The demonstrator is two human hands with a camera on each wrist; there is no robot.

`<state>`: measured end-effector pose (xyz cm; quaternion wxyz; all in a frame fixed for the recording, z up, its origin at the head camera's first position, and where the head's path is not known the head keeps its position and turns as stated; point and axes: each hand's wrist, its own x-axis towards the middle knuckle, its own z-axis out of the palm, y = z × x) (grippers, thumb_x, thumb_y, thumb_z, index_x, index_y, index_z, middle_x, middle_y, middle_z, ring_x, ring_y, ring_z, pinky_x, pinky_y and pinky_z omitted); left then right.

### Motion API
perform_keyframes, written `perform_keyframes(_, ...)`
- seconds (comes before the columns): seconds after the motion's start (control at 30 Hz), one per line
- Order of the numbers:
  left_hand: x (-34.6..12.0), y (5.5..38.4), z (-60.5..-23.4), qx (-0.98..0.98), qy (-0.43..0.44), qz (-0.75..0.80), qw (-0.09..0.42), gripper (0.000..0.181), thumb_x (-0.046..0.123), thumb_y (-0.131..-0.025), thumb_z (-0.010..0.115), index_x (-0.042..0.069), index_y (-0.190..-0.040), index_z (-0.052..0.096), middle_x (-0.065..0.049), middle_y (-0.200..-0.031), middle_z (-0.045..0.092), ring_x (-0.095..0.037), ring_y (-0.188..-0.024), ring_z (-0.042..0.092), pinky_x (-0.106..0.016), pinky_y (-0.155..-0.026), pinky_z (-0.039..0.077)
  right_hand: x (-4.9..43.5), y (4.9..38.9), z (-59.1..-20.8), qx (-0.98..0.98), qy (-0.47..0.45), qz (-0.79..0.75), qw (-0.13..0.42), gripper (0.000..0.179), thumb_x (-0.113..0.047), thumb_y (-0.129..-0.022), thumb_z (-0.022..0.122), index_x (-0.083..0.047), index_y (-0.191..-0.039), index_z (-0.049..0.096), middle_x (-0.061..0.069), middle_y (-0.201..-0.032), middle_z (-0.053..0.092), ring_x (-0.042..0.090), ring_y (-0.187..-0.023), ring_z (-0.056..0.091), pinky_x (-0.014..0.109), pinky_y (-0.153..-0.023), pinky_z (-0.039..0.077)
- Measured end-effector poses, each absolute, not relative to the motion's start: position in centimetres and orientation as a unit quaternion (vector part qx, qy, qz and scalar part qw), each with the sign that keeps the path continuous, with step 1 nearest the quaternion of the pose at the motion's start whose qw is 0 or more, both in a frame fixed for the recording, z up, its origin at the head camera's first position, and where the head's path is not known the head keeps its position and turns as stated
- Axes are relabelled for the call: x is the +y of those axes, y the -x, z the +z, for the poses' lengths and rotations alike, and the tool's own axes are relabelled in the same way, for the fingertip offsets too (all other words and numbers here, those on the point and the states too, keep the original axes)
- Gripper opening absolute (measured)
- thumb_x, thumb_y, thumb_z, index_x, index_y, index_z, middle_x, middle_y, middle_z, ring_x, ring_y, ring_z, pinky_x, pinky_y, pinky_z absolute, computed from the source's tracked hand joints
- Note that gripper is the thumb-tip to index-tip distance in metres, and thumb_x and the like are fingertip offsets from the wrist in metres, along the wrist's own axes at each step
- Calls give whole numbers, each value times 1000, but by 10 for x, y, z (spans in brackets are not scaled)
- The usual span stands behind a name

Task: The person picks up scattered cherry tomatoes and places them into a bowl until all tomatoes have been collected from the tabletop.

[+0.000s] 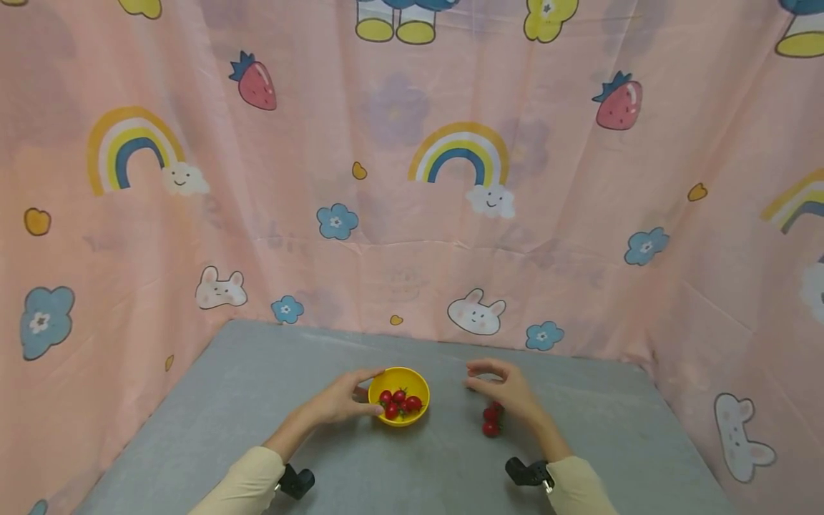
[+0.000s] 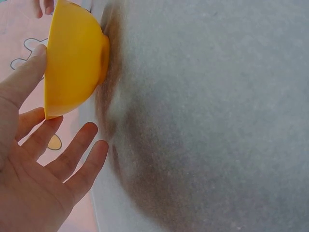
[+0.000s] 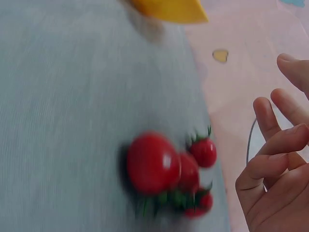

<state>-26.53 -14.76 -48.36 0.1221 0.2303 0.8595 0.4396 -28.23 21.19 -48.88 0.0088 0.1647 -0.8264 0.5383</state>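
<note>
A yellow bowl (image 1: 399,422) stands on the table with several red cherry tomatoes (image 1: 392,410) inside, some showing green stems. My left hand (image 1: 341,399) holds it from the left side, thumb and index finger at the rim. In the left wrist view, the other fingers of the left hand (image 2: 48,164) spread below the bowl (image 2: 75,58). To the right of the bowl my right hand (image 1: 508,392) hovers, fingers loosely bent and nothing between them. More loose tomatoes (image 1: 491,429) lie under and in front of it; the right wrist view shows these tomatoes (image 3: 153,163) close up, grouped together.
The grey table (image 1: 412,472) ends at a pink printed curtain (image 1: 386,286), which hangs behind it and along both sides. Black wrist devices (image 1: 296,482) are strapped at both cream sleeves (image 1: 247,479).
</note>
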Motion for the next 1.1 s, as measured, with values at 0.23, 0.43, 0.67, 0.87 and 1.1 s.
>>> perform_keyframes(0.23,-148,266,-485,861,-228,438,121,71,22,-92,78,4,-152,45,-19,-150,47,-38,-117,60,-49,-94,53,245,276,-494,-836,-185,516,20,38,-18,-94,75,2,-125,67,20,-124,66,36,-115,60,35,-92,52)
perform_keyframes(0.43,-148,266,-484,863,-223,437,121,71,22,-92,79,5,-152,46,-19,-149,47,-38,-117,60,-49,-94,54,268,272,-498,-856,-187,482,-4,48,-19,-91,78,2,-132,62,21,-129,63,41,-121,56,67,-100,41)
perform_keyframes(0.67,-148,266,-484,864,-222,436,121,71,24,-92,79,6,-152,46,-18,-150,47,-37,-117,60,-49,-93,54,277,271,-502,-867,-183,461,-42,58,-22,-88,82,1,-137,59,20,-131,63,42,-126,53,73,-103,32)
perform_keyframes(0.87,-148,266,-484,864,-222,436,123,71,26,-92,79,8,-152,46,-18,-149,48,-36,-116,60,-48,-92,55,277,272,-503,-868,-207,448,-51,49,-20,-90,80,3,-130,65,18,-127,66,42,-121,56,70,-99,40)
perform_keyframes(1.1,-147,265,-484,864,-217,436,126,71,25,-91,79,8,-152,47,-18,-149,48,-36,-116,61,-48,-91,55,280,278,-510,-869,-249,426,-48,35,-16,-92,77,4,-120,70,16,-119,70,43,-116,59,70,-97,41)
